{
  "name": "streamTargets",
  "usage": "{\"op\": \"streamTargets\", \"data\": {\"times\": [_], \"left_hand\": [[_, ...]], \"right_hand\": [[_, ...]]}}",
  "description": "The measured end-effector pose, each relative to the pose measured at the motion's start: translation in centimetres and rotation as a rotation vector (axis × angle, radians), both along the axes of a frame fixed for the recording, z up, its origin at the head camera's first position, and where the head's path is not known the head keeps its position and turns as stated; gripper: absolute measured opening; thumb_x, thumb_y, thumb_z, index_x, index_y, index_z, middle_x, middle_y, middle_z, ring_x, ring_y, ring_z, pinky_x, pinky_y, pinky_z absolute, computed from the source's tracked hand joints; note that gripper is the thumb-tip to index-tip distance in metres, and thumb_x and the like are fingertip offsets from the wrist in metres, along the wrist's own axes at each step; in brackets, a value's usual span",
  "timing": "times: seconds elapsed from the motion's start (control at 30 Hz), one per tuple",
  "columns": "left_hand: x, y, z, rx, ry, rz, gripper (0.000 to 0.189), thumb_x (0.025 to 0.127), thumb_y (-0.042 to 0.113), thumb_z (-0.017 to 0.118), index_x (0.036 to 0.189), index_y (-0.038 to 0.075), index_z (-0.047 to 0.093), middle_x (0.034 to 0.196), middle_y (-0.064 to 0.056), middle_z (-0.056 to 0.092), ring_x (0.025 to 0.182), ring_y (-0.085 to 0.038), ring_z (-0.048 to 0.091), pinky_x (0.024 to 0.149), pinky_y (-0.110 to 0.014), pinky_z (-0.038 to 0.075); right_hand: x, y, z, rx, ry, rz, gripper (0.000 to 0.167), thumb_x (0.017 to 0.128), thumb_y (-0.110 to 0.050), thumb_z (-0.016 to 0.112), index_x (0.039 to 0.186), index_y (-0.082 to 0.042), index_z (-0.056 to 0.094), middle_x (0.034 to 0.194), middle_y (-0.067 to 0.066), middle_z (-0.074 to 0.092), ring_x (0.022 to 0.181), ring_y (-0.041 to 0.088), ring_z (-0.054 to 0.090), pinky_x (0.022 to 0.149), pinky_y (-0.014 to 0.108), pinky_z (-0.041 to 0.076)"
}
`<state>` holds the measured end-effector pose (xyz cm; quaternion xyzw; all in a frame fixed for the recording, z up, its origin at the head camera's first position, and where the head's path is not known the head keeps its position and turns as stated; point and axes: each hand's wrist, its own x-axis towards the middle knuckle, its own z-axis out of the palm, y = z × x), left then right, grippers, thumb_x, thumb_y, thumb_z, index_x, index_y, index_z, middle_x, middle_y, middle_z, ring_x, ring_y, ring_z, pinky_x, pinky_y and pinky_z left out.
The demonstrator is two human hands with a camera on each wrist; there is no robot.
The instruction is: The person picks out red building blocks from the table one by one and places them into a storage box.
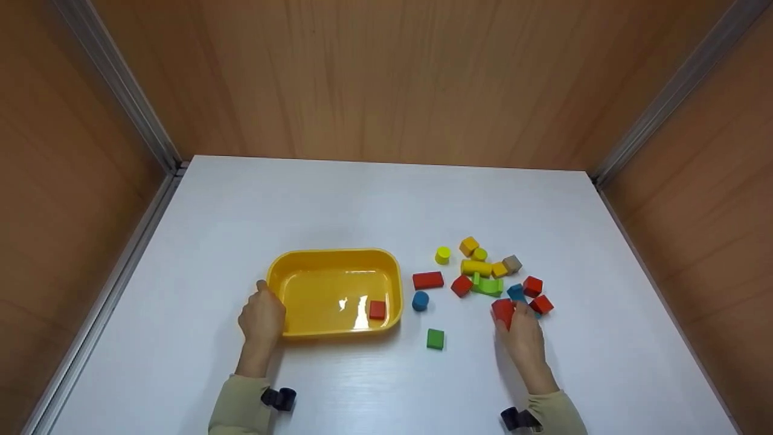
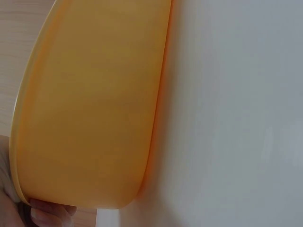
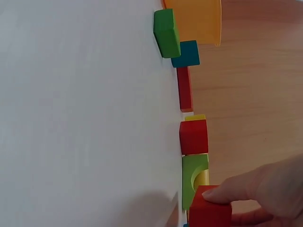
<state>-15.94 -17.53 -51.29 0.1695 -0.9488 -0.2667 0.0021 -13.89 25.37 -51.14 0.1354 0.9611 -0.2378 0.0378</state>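
Note:
My left hand (image 1: 263, 317) grips the left side of a yellow plastic tray (image 1: 329, 251), its fingers at the rim in the left wrist view. Inside the tray, near its lower right corner, lies one red block (image 1: 377, 310). With thumb and fingers my right hand (image 1: 524, 338) pinches another red block (image 1: 502, 311), whose near face shows in the right wrist view. Just beyond that hand are a blue block (image 1: 516, 292), partly covered, and two red blocks, one (image 1: 532, 286) behind the other (image 1: 542, 304). A light green arch block (image 1: 488, 286) lies to their left.
Between tray and pile lie a red oblong block (image 1: 428, 280), a blue cylinder (image 1: 420, 301) and a green block (image 1: 435, 339). Farther back sit a yellow cylinder (image 1: 476, 268), several smaller yellow pieces and a greyish block (image 1: 512, 264). Wooden panels (image 1: 386, 78) enclose the white table (image 1: 338, 199).

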Motion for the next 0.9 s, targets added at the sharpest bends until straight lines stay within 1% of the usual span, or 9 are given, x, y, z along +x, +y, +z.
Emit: {"op": "streamTargets", "data": {"times": [0.1,0.2,0.33,0.43,0.6,0.77,0.9], "left_hand": [[0.0,0.0,0.0,0.005,0.0,0.005,0.025,0.087,0.002,0.041,0.108,-0.011,0.04,0.072,-0.019,0.055,0.055,-0.026,0.052,0.048,-0.038,0.042],[0.0,0.0,0.0,0.003,0.007,0.008,0.026,0.087,0.002,0.042,0.11,-0.011,0.04,0.072,-0.018,0.055,0.055,-0.025,0.052,0.049,-0.038,0.043],[0.2,0.0,-0.1,0.0,0.036,-0.005,0.024,0.086,0.0,0.043,0.107,-0.012,0.041,0.066,-0.016,0.053,0.049,-0.023,0.05,0.043,-0.034,0.04],[0.2,0.0,-0.1,-0.005,0.051,-0.011,0.022,0.086,0.0,0.043,0.105,-0.011,0.041,0.063,-0.015,0.052,0.048,-0.023,0.049,0.041,-0.033,0.039],[0.1,0.0,-0.2,-0.009,0.053,-0.002,0.021,0.086,0.001,0.043,0.104,-0.01,0.041,0.066,-0.017,0.053,0.051,-0.024,0.05,0.044,-0.036,0.04],[0.1,-0.1,-0.2,-0.006,0.032,-0.003,0.022,0.087,0.001,0.043,0.105,-0.01,0.041,0.068,-0.017,0.053,0.052,-0.024,0.051,0.045,-0.036,0.041],[0.1,-0.1,-0.2,-0.005,0.018,-0.001,0.024,0.087,0.002,0.043,0.107,-0.011,0.04,0.068,-0.017,0.053,0.052,-0.024,0.051,0.046,-0.036,0.041]], "right_hand": [[0.0,-0.4,0.4,0.003,0.043,0.03,0.057,0.079,-0.01,0.065,0.122,0.01,0.033,0.116,0.03,0.043,0.106,0.041,0.044,0.086,0.049,0.038],[-0.1,-0.9,0.8,0.008,0.104,0.067,0.053,0.078,-0.01,0.066,0.118,0.01,0.037,0.112,0.029,0.047,0.102,0.039,0.048,0.084,0.048,0.039],[-0.2,-1.7,1.3,0.016,0.173,0.109,0.051,0.075,-0.008,0.068,0.114,0.01,0.041,0.107,0.027,0.05,0.096,0.036,0.05,0.082,0.047,0.041],[-0.4,-2.4,1.8,0.008,0.178,0.127,0.051,0.075,-0.008,0.069,0.115,0.008,0.041,0.109,0.025,0.05,0.097,0.034,0.05,0.082,0.045,0.042],[-1.1,-3.7,2.6,0.0,0.165,0.153,0.052,0.077,-0.008,0.068,0.119,0.007,0.041,0.114,0.023,0.049,0.101,0.033,0.049,0.084,0.043,0.041],[-1.7,-5.2,3.2,-0.001,0.192,0.19,0.053,0.076,-0.008,0.068,0.12,0.003,0.041,0.115,0.02,0.05,0.102,0.032,0.049,0.085,0.042,0.041],[-2.1,-6.4,3.6,-0.018,0.188,0.207,0.054,0.076,-0.008,0.068,0.123,0.0,0.041,0.117,0.018,0.049,0.104,0.03,0.047,0.086,0.042,0.04]]}}
